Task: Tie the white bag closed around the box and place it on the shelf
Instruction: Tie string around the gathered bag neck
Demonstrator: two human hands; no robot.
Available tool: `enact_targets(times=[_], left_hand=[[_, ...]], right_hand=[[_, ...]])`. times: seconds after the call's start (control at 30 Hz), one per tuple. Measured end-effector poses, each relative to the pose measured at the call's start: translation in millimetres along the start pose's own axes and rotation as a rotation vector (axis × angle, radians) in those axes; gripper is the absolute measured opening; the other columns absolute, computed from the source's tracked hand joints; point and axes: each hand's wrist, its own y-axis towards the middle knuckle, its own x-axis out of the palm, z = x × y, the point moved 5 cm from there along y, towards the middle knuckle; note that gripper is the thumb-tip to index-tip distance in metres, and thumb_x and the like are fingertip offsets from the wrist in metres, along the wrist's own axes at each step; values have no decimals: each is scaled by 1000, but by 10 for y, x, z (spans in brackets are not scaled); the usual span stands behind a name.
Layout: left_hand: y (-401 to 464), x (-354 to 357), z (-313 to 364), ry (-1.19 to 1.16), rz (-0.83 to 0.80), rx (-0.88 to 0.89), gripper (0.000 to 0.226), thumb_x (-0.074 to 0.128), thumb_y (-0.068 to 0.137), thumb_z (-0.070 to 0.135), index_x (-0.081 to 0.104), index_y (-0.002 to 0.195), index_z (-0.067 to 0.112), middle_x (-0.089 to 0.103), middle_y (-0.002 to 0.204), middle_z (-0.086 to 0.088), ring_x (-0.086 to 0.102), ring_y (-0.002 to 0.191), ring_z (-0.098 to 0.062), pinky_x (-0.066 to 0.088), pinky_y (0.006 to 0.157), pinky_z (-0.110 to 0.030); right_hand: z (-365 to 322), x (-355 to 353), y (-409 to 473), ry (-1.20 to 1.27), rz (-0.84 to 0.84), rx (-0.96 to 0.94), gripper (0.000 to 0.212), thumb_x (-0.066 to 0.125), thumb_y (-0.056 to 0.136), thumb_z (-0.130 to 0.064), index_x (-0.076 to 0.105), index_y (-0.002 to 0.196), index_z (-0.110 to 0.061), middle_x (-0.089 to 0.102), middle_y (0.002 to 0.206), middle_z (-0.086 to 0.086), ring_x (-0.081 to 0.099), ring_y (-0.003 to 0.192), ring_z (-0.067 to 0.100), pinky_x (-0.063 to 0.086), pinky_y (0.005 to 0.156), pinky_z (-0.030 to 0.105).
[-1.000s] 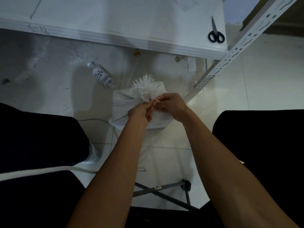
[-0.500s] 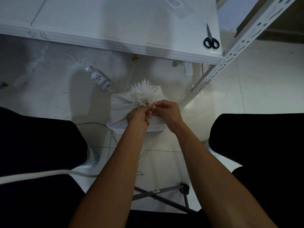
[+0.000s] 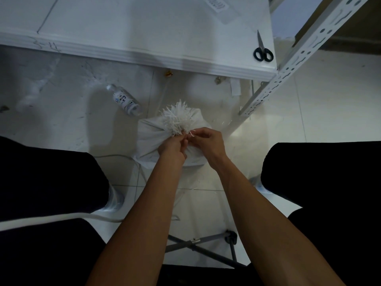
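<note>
The white bag (image 3: pixel 151 139) sits on the tiled floor between my knees, pulled tight over a boxy shape; the box itself is hidden inside. Its gathered mouth ends in a frayed white tuft (image 3: pixel 176 117). My left hand (image 3: pixel 173 148) pinches the bag's neck just below the tuft. My right hand (image 3: pixel 207 141) touches it fingertip to fingertip and holds a thin white string at the neck. The white shelf board (image 3: pixel 144 32) lies beyond the bag, across the top of the view.
Black-handled scissors (image 3: pixel 262 51) lie at the shelf's right corner, by a perforated white upright (image 3: pixel 288 67). A plastic bottle (image 3: pixel 125 102) lies on the floor left of the bag. My dark-clothed legs flank the bag; a folding stool's frame (image 3: pixel 206 244) sits below.
Both hands have stayed together at the bag's neck with small finger movements on the string. The view has tilted slightly, so more of the shelf top shows.
</note>
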Motion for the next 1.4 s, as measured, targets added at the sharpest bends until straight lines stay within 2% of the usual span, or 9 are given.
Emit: enact_targets(times=[0.1,0.2,0.27,0.4,0.6,0.83,1.03,1.27,1.4], left_hand=[[-16,-4,-5,47,-1,22,12,70,88,23,62,80,20,65,78,10,55,45,4,38,98,-20],[-32,-21,9,66,19,56,11,73,85,20,67,89,13,68,79,4,57,39,1,38,38,-10],[-21,-38,28,116,58,72,12,76,83,20,67,84,12,66,74,3,54,38,-1,30,30,-11],[-35,-64,68,147,116,89,19,78,79,17,60,74,15,53,63,3,38,41,-6,28,30,-10],[-201,-23,146,149,-42,63,23,63,90,7,58,68,14,41,38,10,25,21,-4,15,25,-15],[-296,-39,165,211,-23,44,15,69,87,12,64,74,15,48,56,8,34,24,0,18,27,-16],[-204,-92,151,256,78,119,18,80,78,20,69,91,13,48,60,6,32,36,-2,21,30,-15],[-162,-112,207,376,110,242,22,78,78,14,60,67,11,41,50,2,26,28,-5,20,31,-14],[-181,-72,285,730,204,436,29,72,80,28,71,93,2,67,78,-11,59,59,-23,47,49,-25]], right_hand=[[5,0,2,-2,5,-1,19,76,80,3,72,97,9,74,92,23,73,81,23,60,81,30],[5,7,-7,17,17,-4,17,75,79,4,72,96,9,73,92,24,72,81,25,60,80,31],[-7,16,-17,19,11,-12,17,75,79,5,73,95,8,74,88,21,72,79,23,60,77,29],[-19,43,-31,39,-2,-26,18,75,79,6,73,97,7,74,86,17,73,77,18,59,76,26],[-34,48,-22,59,-37,-20,21,73,81,6,71,101,10,73,93,22,71,82,23,60,78,26],[-72,25,88,-116,-76,-57,17,70,84,4,75,100,2,75,97,18,72,94,30,58,91,42],[-142,67,89,-324,-44,-155,21,70,81,2,70,96,-12,72,89,6,68,82,17,59,83,42],[-148,43,65,-358,-7,-151,26,73,77,3,61,97,-11,71,78,-1,68,73,4,55,73,22],[-156,66,40,-403,62,-166,27,73,74,7,60,90,-10,70,78,2,64,66,-3,49,64,10]])
